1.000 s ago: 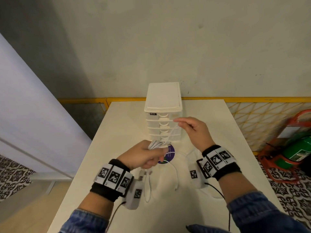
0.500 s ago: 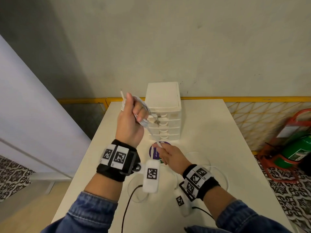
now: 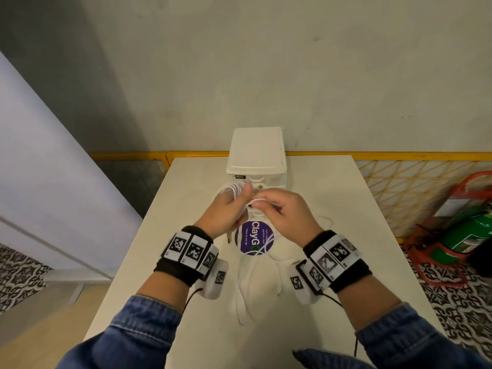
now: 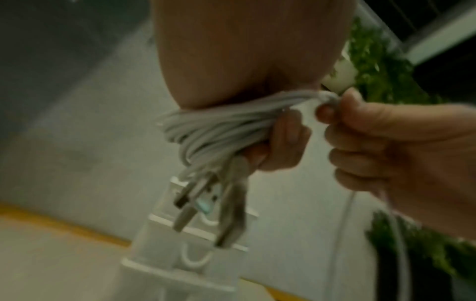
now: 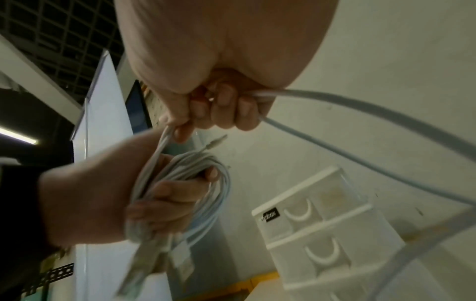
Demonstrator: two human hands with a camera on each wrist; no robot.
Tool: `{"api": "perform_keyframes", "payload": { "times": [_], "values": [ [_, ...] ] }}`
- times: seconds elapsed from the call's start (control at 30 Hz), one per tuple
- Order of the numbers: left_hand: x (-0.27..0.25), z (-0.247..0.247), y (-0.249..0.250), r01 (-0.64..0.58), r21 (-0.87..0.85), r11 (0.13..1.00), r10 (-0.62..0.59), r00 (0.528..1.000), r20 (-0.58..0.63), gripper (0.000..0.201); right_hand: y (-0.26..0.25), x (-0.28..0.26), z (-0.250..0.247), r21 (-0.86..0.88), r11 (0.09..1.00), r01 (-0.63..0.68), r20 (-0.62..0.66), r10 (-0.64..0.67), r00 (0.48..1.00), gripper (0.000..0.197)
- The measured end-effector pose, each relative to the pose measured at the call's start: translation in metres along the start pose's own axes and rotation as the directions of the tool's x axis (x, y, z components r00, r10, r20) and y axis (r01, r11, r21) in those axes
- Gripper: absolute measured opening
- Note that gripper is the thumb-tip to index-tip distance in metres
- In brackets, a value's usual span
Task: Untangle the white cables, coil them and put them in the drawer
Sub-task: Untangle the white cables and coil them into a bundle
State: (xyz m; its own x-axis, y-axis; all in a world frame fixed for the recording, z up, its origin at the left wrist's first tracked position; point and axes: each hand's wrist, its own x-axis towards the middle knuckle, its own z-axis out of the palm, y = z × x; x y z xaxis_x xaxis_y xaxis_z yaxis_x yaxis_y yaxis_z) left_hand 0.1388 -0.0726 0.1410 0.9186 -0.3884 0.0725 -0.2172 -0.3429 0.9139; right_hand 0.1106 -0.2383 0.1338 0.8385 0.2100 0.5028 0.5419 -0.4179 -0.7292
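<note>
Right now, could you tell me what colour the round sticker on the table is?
Purple, with white lettering; the sticker shows best in the head view.

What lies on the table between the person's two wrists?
In the head view, a round purple sticker and loose white cable lie on the table there.

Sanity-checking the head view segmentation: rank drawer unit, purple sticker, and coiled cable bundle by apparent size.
1. drawer unit
2. purple sticker
3. coiled cable bundle, mostly hidden by the left hand, so its true extent is unsure.
</note>
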Motion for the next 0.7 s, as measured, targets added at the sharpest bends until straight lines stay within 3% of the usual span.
{"api": "perform_keyframes", "payload": {
  "times": [0.07, 0.17, 0.27, 0.37, 0.47, 0.53, 0.57, 0.63, 0.7],
  "values": [
    [-0.005, 0.008, 0.005, 0.05, -0.102, 0.994, -0.034, 0.988, 0.151, 0.066, 0.001, 0.006, -0.008, 0.05, 0.998, -0.028, -0.063, 0.031, 0.998, 0.012],
    [-0.01, 0.016, 0.012, 0.116, -0.295, 0.949, -0.028, 0.958, 0.286, 0.045, 0.005, 0.012, -0.018, 0.096, 0.994, -0.047, -0.086, 0.055, 0.995, 0.019],
    [-0.013, 0.015, 0.016, 0.141, -0.462, 0.876, 0.042, 0.931, 0.364, 0.034, 0.009, 0.014, -0.024, 0.081, 0.996, -0.028, -0.059, 0.033, 0.998, 0.033],
    [-0.016, 0.01, 0.02, 0.141, -0.64, 0.755, 0.151, 0.913, 0.38, 0.04, 0.018, 0.012, -0.031, 0.195, 0.962, -0.191, -0.063, 0.207, 0.976, 0.035],
    [-0.011, 0.003, 0.026, 0.079, -0.843, 0.532, 0.291, 0.918, 0.27, 0.044, 0.031, 0.0, -0.023, 0.174, 0.931, -0.321, -0.016, 0.329, 0.944, 0.033],
    [-0.004, -0.003, 0.033, -0.008, -0.927, 0.375, 0.301, 0.947, 0.114, 0.047, 0.037, -0.012, -0.01, 0.111, 0.924, -0.367, 0.067, 0.361, 0.93, 0.033],
    [-0.001, -0.006, 0.037, -0.072, -0.939, 0.337, 0.269, 0.963, 0.023, 0.047, 0.04, -0.019, -0.002, 0.071, 0.927, -0.369, 0.115, 0.36, 0.926, 0.033],
    [0.004, -0.01, 0.043, -0.211, -0.916, 0.342, 0.157, 0.974, -0.166, 0.048, 0.044, -0.031, 0.012, -0.005, 0.941, -0.338, 0.187, 0.333, 0.924, 0.033],
    [0.008, -0.015, 0.045, -0.324, -0.843, 0.43, 0.035, 0.939, -0.343, 0.045, 0.049, -0.04, 0.023, -0.035, 0.949, -0.314, 0.238, 0.313, 0.919, 0.031]
  ]
}}
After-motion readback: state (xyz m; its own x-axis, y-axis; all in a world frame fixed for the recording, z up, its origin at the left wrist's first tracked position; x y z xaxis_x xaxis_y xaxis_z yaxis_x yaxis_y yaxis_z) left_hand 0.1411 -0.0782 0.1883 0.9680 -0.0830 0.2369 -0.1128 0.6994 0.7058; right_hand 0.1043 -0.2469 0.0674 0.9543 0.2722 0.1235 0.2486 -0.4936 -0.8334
